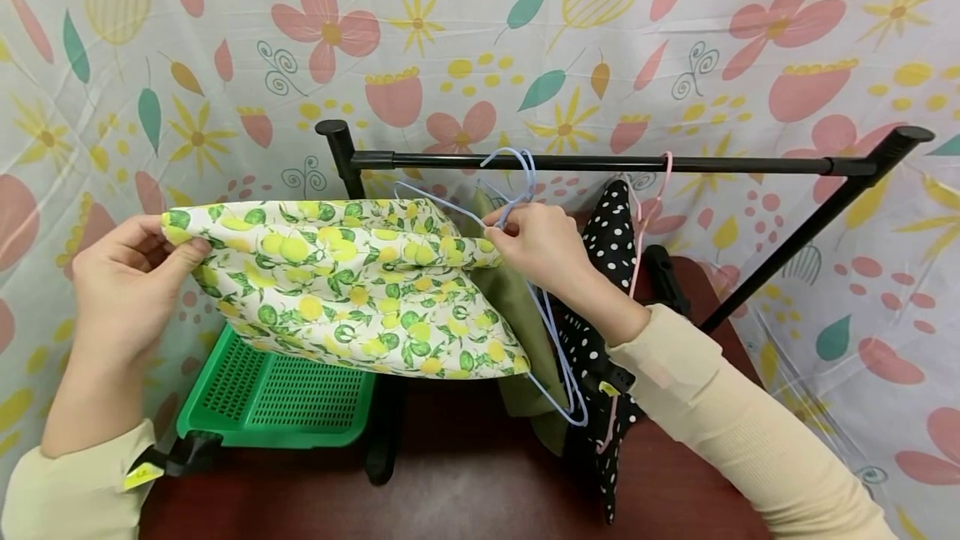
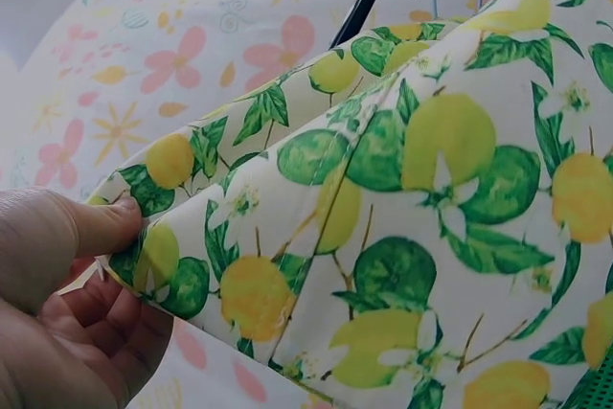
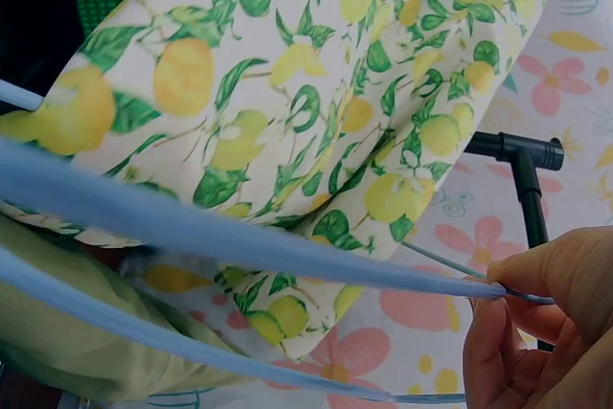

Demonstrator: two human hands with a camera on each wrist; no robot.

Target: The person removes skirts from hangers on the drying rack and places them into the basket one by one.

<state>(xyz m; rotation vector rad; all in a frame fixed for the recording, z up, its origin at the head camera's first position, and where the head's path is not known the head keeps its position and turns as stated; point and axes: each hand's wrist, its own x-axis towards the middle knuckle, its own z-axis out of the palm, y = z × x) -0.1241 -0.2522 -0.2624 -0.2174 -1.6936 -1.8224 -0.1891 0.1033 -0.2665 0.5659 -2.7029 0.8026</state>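
A lemon-print cloth (image 1: 352, 290) is stretched sideways in the head view. My left hand (image 1: 131, 273) pinches its upper left corner between thumb and fingers; the left wrist view shows that hand (image 2: 86, 284) at the cloth's edge (image 2: 383, 198). My right hand (image 1: 543, 248) pinches a blue hanger (image 1: 555, 340) just below its hook, near the black rail. One end of this hanger comes out at the cloth's lower right corner. In the right wrist view the thumb and finger of my right hand (image 3: 551, 323) grip the blue hanger wire (image 3: 287, 256), with the cloth (image 3: 316, 93) behind.
A black rack rail (image 1: 600, 163) crosses the view. From it hang an olive garment (image 1: 517, 332) and a black polka-dot garment (image 1: 609, 232) on a pink hanger (image 1: 639, 248). The green basket (image 1: 300, 440) stands on the dark red table (image 1: 450, 473) at left, below the cloth.
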